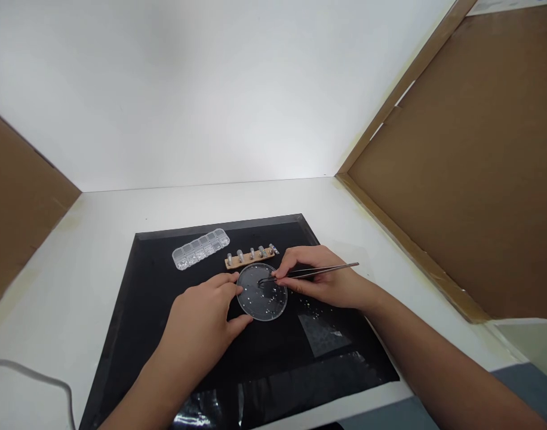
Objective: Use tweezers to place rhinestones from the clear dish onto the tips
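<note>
A clear round dish [253, 304] lies on the black mat, with small pale bits scattered over it. My left hand [202, 310] grips its left rim between thumb and fingers. In my right hand [318, 275] is a pair of thin metal tweezers [340, 267], pinched between thumb and fingers. Their bent tips point down into the upper part of the dish; whether they hold a bit is too small to tell. Just behind the dish stands a wooden strip [246, 260] bearing several nail tips in a row.
A clear compartment box [200, 248] with shiny bits sits at the back left of the black mat [143, 298]. To the right lies a translucent sheet [325, 334] with loose bits above it. A grey cable [40, 368] crosses the table at left. Brown panels [470, 167] flank both sides.
</note>
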Motion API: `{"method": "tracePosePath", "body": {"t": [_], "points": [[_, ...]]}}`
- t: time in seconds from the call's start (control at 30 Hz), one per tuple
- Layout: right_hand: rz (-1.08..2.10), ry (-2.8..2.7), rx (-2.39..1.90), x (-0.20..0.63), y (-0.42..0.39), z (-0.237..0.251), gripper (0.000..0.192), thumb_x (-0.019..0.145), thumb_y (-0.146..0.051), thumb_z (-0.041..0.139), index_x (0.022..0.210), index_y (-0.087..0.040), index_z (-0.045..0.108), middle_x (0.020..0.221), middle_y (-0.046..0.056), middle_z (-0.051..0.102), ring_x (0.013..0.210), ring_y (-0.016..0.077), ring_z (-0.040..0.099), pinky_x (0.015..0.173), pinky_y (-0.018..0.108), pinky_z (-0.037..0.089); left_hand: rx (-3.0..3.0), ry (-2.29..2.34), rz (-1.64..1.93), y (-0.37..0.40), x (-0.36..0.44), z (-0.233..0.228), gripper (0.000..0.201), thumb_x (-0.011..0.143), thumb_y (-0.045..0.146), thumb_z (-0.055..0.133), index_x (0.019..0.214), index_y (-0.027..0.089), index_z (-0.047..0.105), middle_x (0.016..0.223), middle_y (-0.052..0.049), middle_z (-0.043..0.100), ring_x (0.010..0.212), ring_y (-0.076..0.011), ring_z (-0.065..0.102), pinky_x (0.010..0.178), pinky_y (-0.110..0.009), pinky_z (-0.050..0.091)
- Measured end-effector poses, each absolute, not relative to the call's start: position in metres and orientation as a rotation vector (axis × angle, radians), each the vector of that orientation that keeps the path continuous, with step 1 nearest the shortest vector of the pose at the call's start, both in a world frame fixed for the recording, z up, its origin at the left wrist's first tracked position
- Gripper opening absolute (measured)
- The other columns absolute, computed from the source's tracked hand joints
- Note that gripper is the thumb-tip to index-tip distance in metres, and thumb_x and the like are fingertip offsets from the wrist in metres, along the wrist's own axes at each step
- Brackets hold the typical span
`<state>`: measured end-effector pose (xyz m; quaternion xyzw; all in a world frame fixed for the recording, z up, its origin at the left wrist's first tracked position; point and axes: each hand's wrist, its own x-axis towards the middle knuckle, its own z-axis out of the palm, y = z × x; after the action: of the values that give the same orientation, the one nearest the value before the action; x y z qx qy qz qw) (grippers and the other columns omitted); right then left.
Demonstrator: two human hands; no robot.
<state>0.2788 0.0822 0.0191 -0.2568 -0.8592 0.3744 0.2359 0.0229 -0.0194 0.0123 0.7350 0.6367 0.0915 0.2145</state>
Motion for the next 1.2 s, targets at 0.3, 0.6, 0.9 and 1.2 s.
{"method": "tracePosePath", "body": {"t": [0.3, 0.6, 0.9, 1.2], "points": [[1.044, -2.349, -0.715, 0.278, 0.0826, 0.0182, 0.014, 0.098, -0.033, 0.077, 0.1, -0.019, 0.077, 0.095, 0.006, 0.08, 0.086, 0.018, 0.076, 0.078, 0.031, 0.062, 2.015, 1.781, 0.282, -0.0203, 0.0225, 0.0104, 0.028, 0.086, 0.035, 0.079, 0.114, 0.033, 0.082, 0.153, 0.003, 0.064, 0.078, -0.02, 0.077, 0.074, -0.037, 0.065], [1.045, -2.338, -0.725, 0.2777, 0.082, 0.0171, 0.016, 0.099, -0.035, 0.076, 0.101, -0.02, 0.077, 0.096, 0.006, 0.08, 0.087, 0.0179, 0.076, 0.077, 0.031, 0.062, 2.007, 1.787, 0.266, -0.0194, 0.0233, 0.011, 0.032, 0.086, 0.035, 0.08, 0.118, 0.033, 0.081, 0.153, 0.002, 0.064, 0.084, -0.0217, 0.079, 0.078, -0.038, 0.066], [1.065, -2.329, -0.744, 0.2765, 0.0815, 0.0174, 0.015, 0.098, -0.034, 0.077, 0.1, -0.02, 0.077, 0.094, 0.005, 0.08, 0.084, 0.0168, 0.076, 0.075, 0.029, 0.062, 1.994, 1.792, 0.256, -0.0198, 0.0238, 0.012, 0.032, 0.087, 0.035, 0.081, 0.119, 0.033, 0.081, 0.154, 0.004, 0.064, 0.084, -0.0224, 0.079, 0.082, -0.042, 0.067], [1.05, -2.338, -0.743, 0.2757, 0.0813, 0.0185, 0.013, 0.098, -0.033, 0.077, 0.099, -0.02, 0.078, 0.095, 0.005, 0.08, 0.085, 0.0168, 0.076, 0.076, 0.028, 0.061, 2.009, 1.787, 0.282, -0.0205, 0.0229, 0.0111, 0.029, 0.087, 0.035, 0.081, 0.116, 0.034, 0.081, 0.152, 0.004, 0.065, 0.083, -0.0224, 0.078, 0.08, -0.04, 0.066]]}}
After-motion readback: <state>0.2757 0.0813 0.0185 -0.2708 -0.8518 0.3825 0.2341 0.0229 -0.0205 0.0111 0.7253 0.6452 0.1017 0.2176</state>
